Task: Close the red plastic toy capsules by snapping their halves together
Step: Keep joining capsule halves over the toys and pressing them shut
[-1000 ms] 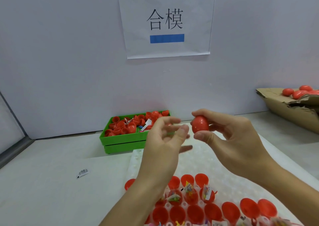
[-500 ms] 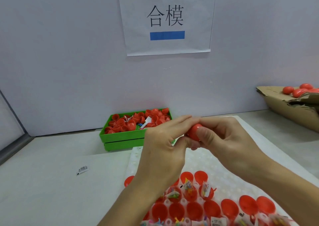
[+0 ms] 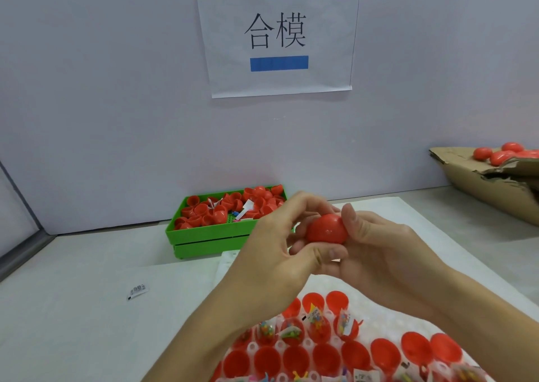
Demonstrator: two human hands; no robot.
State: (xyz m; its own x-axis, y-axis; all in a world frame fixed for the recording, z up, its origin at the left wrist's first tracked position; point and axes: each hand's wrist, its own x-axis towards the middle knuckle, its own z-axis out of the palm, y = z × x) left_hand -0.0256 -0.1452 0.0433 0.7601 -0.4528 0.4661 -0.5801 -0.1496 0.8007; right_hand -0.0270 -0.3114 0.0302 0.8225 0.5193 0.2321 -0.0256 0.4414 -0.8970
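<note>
Both hands, left hand (image 3: 280, 244) and right hand (image 3: 376, 250), gripped one red capsule (image 3: 326, 229), fingers curled around it from opposite sides.

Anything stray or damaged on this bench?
A small white packet lies alone on the table, left of the white tray, apart from everything. The cardboard box at right has a torn, crumpled rim.

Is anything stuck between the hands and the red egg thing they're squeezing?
No, nothing visible. The left hand and right hand both grip the red capsule directly, fingers touching its shell.
</note>
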